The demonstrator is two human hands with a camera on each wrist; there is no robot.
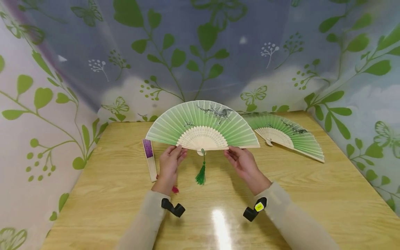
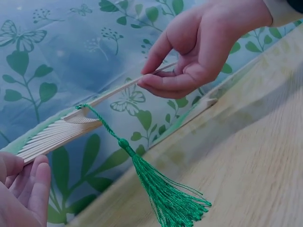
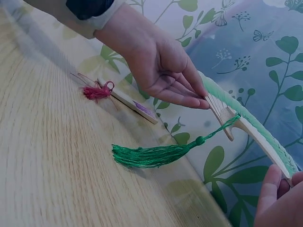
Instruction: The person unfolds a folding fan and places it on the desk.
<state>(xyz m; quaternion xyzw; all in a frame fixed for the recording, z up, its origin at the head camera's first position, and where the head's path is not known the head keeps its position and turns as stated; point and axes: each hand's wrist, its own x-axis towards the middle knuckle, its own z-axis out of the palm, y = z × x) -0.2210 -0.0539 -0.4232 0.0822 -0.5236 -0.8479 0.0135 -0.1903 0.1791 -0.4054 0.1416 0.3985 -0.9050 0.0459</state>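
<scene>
A green folding fan point(image 1: 168, 121) with a dark branch print is spread into a half circle, held up above the table between both hands. My left hand point(image 1: 169, 167) pinches the left outer rib between thumb and fingers. At the opposite side, my right hand point(image 1: 246, 166) pinches the right outer rib the same way. From the pivot, midway between the hands, hangs a green tassel point(image 1: 201, 174); the left wrist view shows its cord looped at the fan's pale ribs point(image 2: 52, 137).
Behind the held fan, at right, a second green fan point(image 1: 300, 137) lies spread on the wooden table point(image 1: 118, 208). A folded fan point(image 1: 151, 165) with a purple patch lies beside my left hand, its red tassel point(image 3: 97, 91) near the wrist. Leaf-printed cloth point(image 1: 175, 69) surrounds the table's back and sides.
</scene>
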